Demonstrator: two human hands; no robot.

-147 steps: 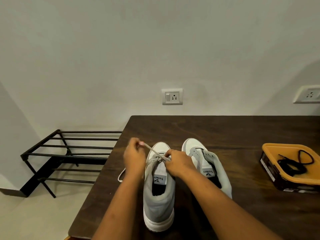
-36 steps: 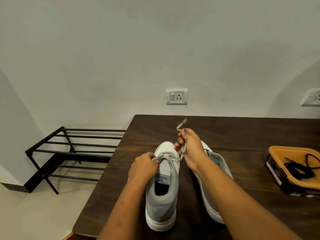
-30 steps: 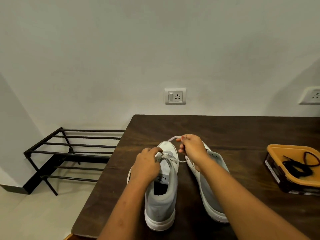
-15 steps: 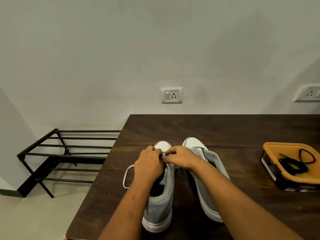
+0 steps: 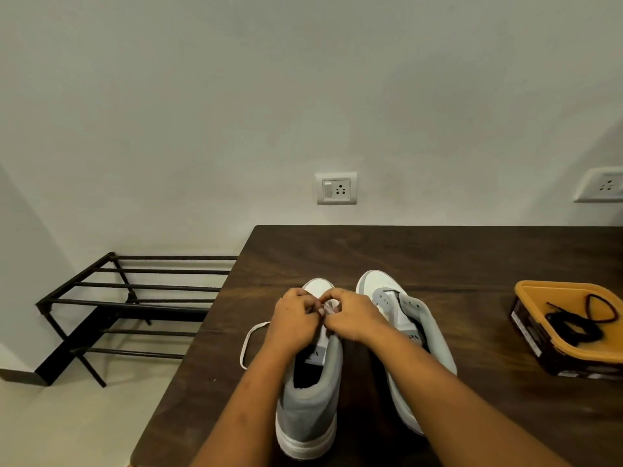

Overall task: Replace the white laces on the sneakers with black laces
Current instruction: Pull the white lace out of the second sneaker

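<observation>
Tongue labels on both sneakers carry dark lettering, partly covered and unreadable. The grey-collared, white-toed sneaker [image 5: 310,409] stands near the table's [image 5: 438,251] left edge, with the other sneaker [image 5: 404,308] just beside it. Curled fingers of the left hand [image 5: 293,321] and right hand [image 5: 354,318] pinch its flat white lace [image 5: 247,342] — a loop lies on the dark wood. Black laces [image 5: 573,323] coil in an orange tub [image 5: 539,288] at the right edge.

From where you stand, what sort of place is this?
Probably a room in a home, perhaps near an entrance: a black metal shoe rack stands on the floor beside a dark wooden table, and a switched wall socket sits in the plain wall.
</observation>
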